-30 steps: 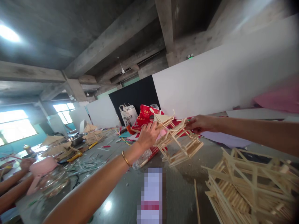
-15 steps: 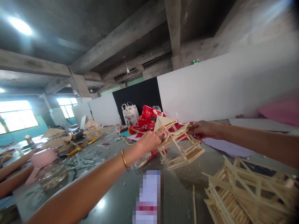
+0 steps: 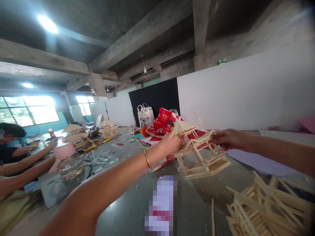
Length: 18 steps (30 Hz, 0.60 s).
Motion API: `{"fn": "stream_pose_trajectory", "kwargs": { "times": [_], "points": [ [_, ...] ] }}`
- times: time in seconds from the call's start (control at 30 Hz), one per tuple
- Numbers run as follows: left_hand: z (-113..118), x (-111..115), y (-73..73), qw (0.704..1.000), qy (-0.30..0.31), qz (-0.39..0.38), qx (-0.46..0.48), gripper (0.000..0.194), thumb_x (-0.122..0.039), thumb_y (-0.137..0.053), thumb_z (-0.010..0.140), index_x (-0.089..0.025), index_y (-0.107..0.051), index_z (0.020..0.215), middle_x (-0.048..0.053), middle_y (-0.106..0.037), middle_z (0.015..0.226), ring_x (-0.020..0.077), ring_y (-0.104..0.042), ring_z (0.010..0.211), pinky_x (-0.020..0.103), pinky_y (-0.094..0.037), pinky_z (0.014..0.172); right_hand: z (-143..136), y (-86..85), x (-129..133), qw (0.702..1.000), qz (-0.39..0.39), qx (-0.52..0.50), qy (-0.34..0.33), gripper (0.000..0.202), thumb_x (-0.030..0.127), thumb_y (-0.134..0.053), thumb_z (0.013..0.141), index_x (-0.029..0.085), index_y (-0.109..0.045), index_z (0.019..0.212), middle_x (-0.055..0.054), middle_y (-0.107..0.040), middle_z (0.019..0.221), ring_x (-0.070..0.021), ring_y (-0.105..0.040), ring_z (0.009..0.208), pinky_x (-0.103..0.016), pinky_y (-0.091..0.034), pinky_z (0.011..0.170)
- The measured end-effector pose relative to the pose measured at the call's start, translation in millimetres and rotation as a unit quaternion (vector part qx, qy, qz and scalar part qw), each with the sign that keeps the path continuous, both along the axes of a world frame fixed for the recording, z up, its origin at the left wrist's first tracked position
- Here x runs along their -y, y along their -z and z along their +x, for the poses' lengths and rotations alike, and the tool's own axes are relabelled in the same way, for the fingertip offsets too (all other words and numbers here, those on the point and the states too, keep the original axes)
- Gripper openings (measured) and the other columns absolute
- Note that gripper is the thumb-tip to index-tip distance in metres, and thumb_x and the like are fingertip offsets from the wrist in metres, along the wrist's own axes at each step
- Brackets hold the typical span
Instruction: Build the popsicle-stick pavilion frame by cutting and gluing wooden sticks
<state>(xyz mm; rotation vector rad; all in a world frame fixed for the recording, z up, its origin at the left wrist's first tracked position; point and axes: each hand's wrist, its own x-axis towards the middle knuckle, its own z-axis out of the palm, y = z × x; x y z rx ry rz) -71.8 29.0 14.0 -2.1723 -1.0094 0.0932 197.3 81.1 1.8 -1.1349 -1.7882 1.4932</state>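
Observation:
A small wooden-stick model house (image 3: pixel 204 160) with a pointed slatted roof and open frame stands tilted before me, at or just above the grey table. My left hand (image 3: pixel 172 143) is closed at its left side, just below the roof; its fingertips are hidden. On the opposite side, my right hand (image 3: pixel 230 139) pinches the right edge of the lower roof with thumb and fingers. A larger stick frame with slatted steps (image 3: pixel 261 213) sits at the lower right, below my right forearm.
A lone stick (image 3: pixel 213 218) and a blurred pale item (image 3: pixel 162 200) lie in front. Left are a pink-lidded jug (image 3: pixel 65 152), clear glue sticks (image 3: pixel 103 160), a yellow-handled tool (image 3: pixel 90 148) and a co-worker's arms (image 3: pixel 27 170). Red bags (image 3: pixel 162 123) stand behind.
The view has swung left, so things appear further right and more of the co-worker shows. Both hands stay on the model house; a pink spot by my left fingertips is now out of sight.

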Motion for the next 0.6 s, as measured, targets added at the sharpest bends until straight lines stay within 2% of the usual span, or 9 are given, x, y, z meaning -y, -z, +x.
{"fn": "stream_pose_trajectory", "kwargs": {
  "times": [0.07,0.13,0.27,0.33,0.4,0.5,0.6],
  "points": [
    [1.4,-1.1,0.8,1.0,-0.003,0.001,-0.006,0.025,-0.007,-0.037,0.085,-0.006,-0.061,0.093,0.012,-0.062,0.063,0.0239,-0.062,0.061,0.033,-0.041,0.055,-0.5,-1.2,2.0,1.0,0.003,0.006,0.008,0.042,0.04,-0.081,0.055,0.015,-0.066,0.085,-0.001,-0.053,0.066,-0.0061,-0.045,0.055,-0.017,-0.039,0.049],
    [2.6,-0.5,-0.8,1.0,-0.001,0.011,-0.011,0.024,-0.007,-0.038,0.085,-0.007,-0.061,0.093,0.011,-0.061,0.061,0.0225,-0.061,0.059,0.032,-0.04,0.054,-0.6,-2.5,4.4,1.0,0.009,0.008,0.012,0.041,0.041,-0.081,0.054,0.015,-0.066,0.082,-0.002,-0.056,0.069,-0.0068,-0.045,0.055,-0.018,-0.04,0.05],
    [-1.6,13.2,-12.8,0.999,0.033,0.012,-0.015,0.033,-0.007,-0.034,0.087,-0.01,-0.056,0.11,0.011,-0.065,0.078,0.0171,-0.06,0.061,0.028,-0.039,0.053,0.3,-3.6,7.6,1.0,0.014,0.001,-0.001,0.039,0.041,-0.081,0.054,0.016,-0.068,0.081,-0.004,-0.059,0.075,-0.0073,-0.045,0.056,-0.019,-0.039,0.05],
    [-8.8,27.4,-19.4,0.999,0.048,0.007,0.017,0.038,-0.009,-0.032,0.088,-0.017,-0.053,0.119,0.008,-0.065,0.086,0.0147,-0.058,0.062,0.026,-0.038,0.053,1.4,-3.0,8.6,1.0,0.016,0.002,-0.004,0.038,0.041,-0.081,0.054,0.016,-0.068,0.08,-0.003,-0.058,0.073,-0.0074,-0.045,0.055,-0.019,-0.039,0.05],
    [-18.1,44.3,-20.8,0.993,0.028,0.024,0.115,0.037,-0.016,-0.036,0.089,-0.021,-0.054,0.12,0.006,-0.063,0.082,0.0139,-0.057,0.063,0.025,-0.038,0.054,2.8,-2.2,10.0,1.0,0.015,0.007,-0.002,0.037,0.04,-0.081,0.054,0.017,-0.067,0.079,-0.002,-0.057,0.069,-0.0081,-0.045,0.054,-0.02,-0.038,0.05],
    [-32.2,66.6,-6.5,0.963,0.0,-0.014,0.268,0.029,-0.022,-0.038,0.088,-0.019,-0.063,0.103,0.005,-0.063,0.081,0.014,-0.057,0.071,0.024,-0.04,0.063,3.9,-1.8,12.9,1.0,0.011,0.005,0.014,0.033,0.036,-0.081,0.054,0.018,-0.066,0.077,-0.001,-0.056,0.067,-0.0081,-0.045,0.054,-0.02,-0.038,0.049],
    [-43.2,74.5,24.6,0.923,-0.036,-0.112,0.366,0.024,-0.026,-0.043,0.086,-0.019,-0.067,0.085,0.002,-0.063,0.075,0.014,-0.056,0.071,0.023,-0.039,0.064,2.2,-4.5,14.8,1.0,0.003,-0.003,0.026,0.031,0.031,-0.082,0.053,0.018,-0.064,0.075,0.0,-0.057,0.067,-0.007,-0.046,0.054,-0.019,-0.039,0.05]
  ]
}}
